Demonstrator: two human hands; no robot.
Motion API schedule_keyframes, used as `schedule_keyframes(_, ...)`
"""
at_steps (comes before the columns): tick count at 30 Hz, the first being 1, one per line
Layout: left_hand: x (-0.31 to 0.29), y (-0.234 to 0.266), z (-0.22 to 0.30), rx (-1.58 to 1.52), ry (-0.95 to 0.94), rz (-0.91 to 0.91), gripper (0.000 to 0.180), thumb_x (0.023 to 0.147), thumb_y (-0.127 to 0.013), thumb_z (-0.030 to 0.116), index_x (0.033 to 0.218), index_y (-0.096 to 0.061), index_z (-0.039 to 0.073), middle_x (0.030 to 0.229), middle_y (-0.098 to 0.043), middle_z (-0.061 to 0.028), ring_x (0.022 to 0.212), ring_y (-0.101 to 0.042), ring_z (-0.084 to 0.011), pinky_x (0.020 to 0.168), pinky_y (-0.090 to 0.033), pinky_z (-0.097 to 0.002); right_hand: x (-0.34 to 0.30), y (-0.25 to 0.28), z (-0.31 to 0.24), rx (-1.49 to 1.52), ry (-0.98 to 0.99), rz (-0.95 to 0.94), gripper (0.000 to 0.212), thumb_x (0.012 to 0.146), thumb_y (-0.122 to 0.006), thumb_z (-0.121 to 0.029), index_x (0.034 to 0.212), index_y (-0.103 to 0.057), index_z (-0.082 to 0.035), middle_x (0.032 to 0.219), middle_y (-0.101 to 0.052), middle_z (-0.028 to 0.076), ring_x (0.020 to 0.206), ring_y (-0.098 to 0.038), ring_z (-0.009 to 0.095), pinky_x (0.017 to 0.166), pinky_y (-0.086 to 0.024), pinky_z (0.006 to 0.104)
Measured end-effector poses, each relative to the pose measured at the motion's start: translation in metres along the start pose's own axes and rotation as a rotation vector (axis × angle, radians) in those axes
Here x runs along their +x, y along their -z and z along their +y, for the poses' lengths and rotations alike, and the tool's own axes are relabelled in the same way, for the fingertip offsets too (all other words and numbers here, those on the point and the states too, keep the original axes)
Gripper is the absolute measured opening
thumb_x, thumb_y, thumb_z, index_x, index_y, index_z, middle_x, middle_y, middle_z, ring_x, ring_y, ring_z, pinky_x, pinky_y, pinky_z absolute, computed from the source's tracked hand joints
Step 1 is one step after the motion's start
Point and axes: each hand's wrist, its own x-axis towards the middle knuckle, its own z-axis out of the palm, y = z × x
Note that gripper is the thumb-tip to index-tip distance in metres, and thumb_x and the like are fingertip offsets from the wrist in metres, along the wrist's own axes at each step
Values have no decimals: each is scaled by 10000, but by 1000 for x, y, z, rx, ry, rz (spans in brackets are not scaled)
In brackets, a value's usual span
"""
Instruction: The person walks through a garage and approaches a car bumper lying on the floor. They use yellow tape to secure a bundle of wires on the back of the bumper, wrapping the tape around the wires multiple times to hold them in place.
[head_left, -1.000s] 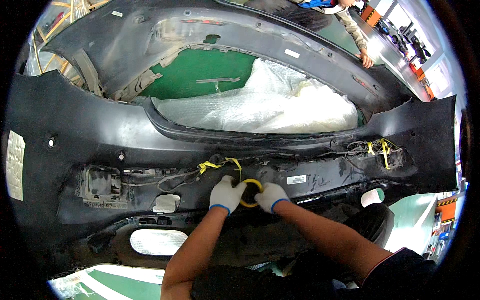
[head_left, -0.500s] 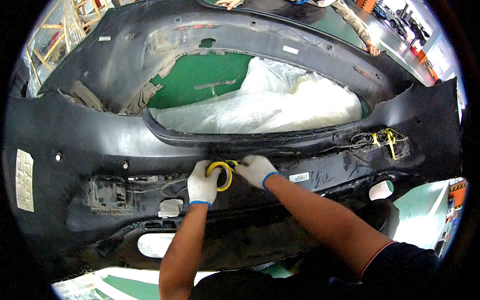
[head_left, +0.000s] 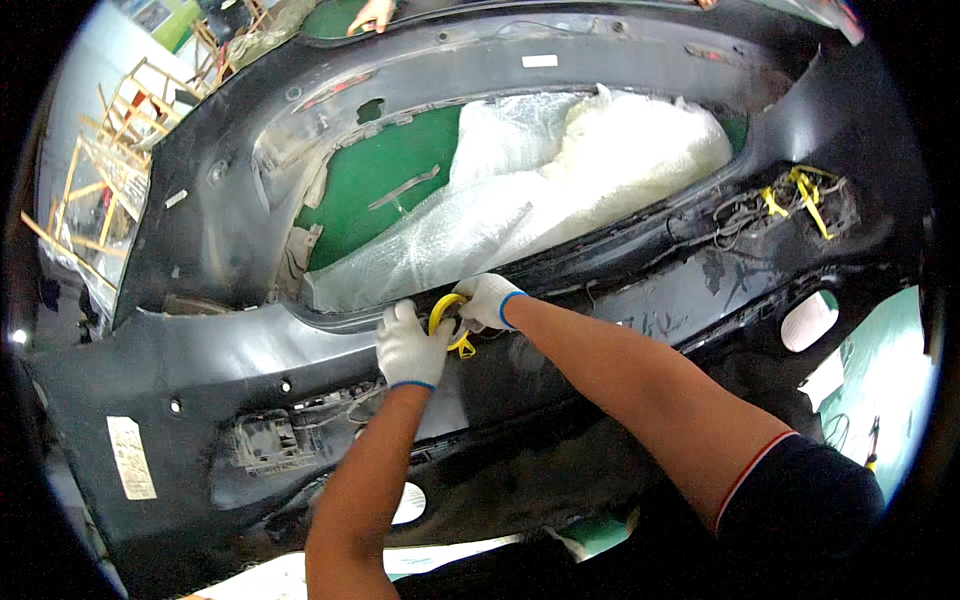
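Note:
A roll of yellow tape (head_left: 437,316) is between my white-gloved hands, over the inner side of a large black car bumper (head_left: 560,350). My left hand (head_left: 411,348) is at the roll's left side, its thumb against the ring and its fingers partly extended. At the roll's upper right, my right hand (head_left: 486,302) is closed on its edge; its fingertips are partly hidden. A short tab of yellow tape (head_left: 466,348) shows just below the roll, by the dark wiring along the bumper. Whether the tab joins the roll is unclear.
Clear bubble wrap (head_left: 500,215) lies behind the bumper's large opening, over green floor. Bundled wires with yellow tape strips (head_left: 808,200) sit at the right. Another person's hand (head_left: 373,14) is at the far edge. Wooden frames (head_left: 100,200) stand at left.
The view has turned, so the bumper now slants up to the right. My right hand has come from beside the roll onto its upper edge. A yellow tab now shows below the roll.

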Motion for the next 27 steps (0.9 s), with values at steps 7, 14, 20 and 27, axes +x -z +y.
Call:
schedule_keyframes(7,-40,-52,2,-451,291,-278,480,819,-790,360,1131,-729,1,1070,-751,-216,1004,-720,-373,909,-549,-445,-1,0,1,-369,116,253,327,860,-673,-149,1175,-733,-90,1124,-738,203,1068,-700,383,943,-558,453)
schedule_keyframes(14,-31,-67,-13,-515,259,-368,488,806,-796,371,1131,-759,10,1110,-755,-200,1036,-717,-342,932,-544,-398,0,66,-32,-774,355,96,295,823,-689,-155,1110,-757,-159,1061,-758,151,1016,-717,344,900,-561,434)
schedule_keyframes(20,-32,-75,-19,-523,191,-311,460,784,-785,377,1105,-773,47,1065,-757,-206,1012,-720,-375,918,-551,-434,-19,93,-82,-178,267,-388,371,881,-605,-159,1210,-711,-26,1078,-739,142,973,-689,232,897,-555,375)
schedule_keyframes(27,-28,-70,-16,-518,245,-403,430,792,-781,365,1100,-770,65,1057,-756,-195,1016,-715,-369,916,-550,-438,-38,67,-89,-696,114,-315,680,887,-628,-662,1218,-759,-82,1157,-756,180,1102,-693,315,932,-532,431)
